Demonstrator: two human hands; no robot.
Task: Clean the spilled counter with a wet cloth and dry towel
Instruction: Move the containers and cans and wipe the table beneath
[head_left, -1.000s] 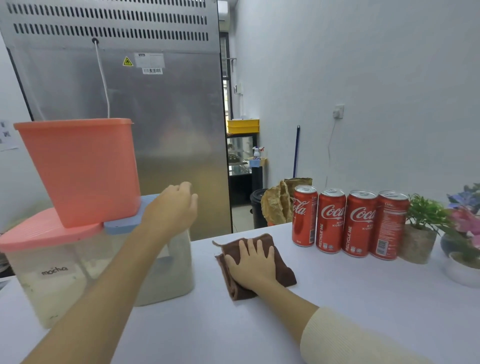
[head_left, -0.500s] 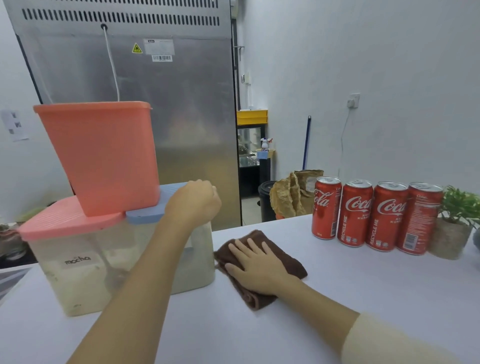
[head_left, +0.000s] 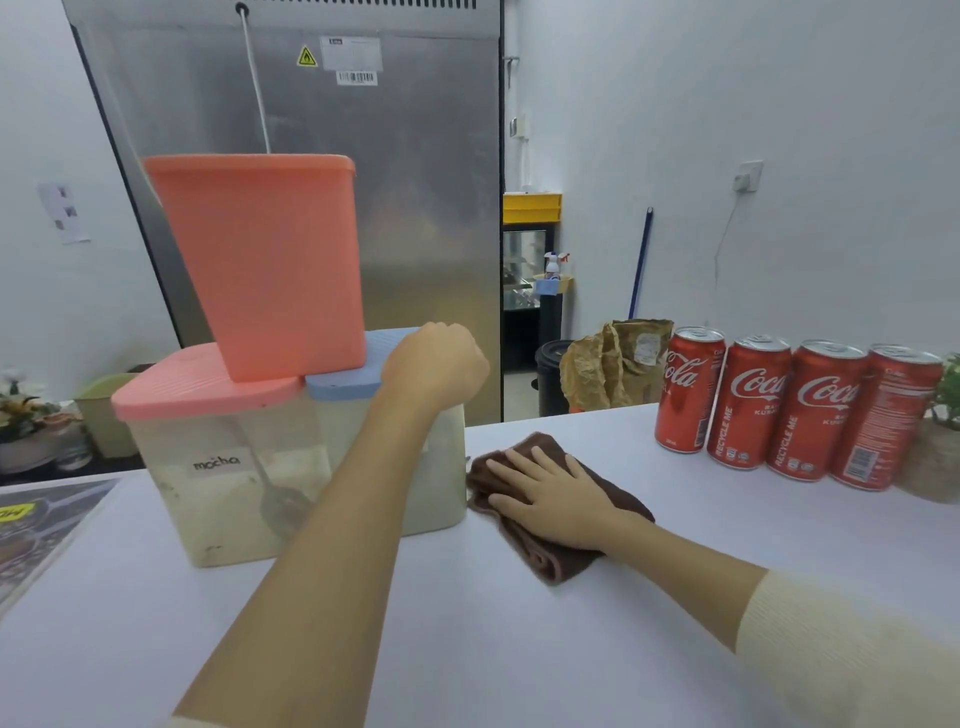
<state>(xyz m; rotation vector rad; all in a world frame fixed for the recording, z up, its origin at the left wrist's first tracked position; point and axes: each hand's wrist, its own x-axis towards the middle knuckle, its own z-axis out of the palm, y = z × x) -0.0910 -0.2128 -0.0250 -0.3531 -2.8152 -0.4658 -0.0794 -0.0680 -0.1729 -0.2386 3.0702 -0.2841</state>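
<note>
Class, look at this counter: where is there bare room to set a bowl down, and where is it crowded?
Free: the counter in front, between the arms. Also right of the cloth, before the cans. Crowded: the back edge, tubs left, cans right.

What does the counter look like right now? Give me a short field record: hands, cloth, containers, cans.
left hand: curled, resting on the blue lid
right hand: flat, fingers straight, pressing the brown cloth
brown cloth: bunched on the white counter, beside the clear container
clear container: labelled mocha, pink bin on top
cans: four, upright in a row, right of the cloth
</note>
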